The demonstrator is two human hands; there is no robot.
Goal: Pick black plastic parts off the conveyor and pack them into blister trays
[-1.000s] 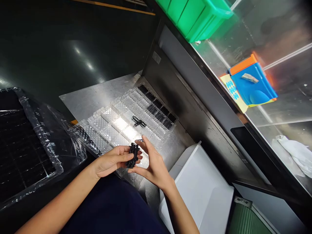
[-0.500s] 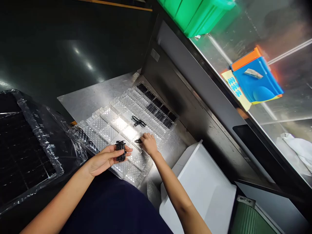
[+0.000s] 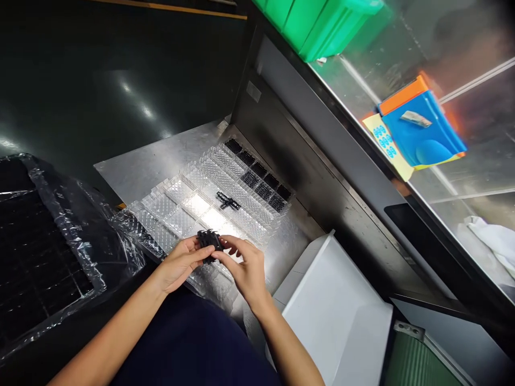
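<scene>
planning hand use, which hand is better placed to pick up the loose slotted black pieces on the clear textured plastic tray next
Probably the right hand: it looks nearer those pieces, though both it and the left hand grip the compact black bundle.

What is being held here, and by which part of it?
Black parts, bunched: the left hand grips their left side, thumb on the near face; the right hand's fingertips are at the right edge.

Factory workshop | steel bench | clear compartment trays | green bin | yellow floor line
</scene>
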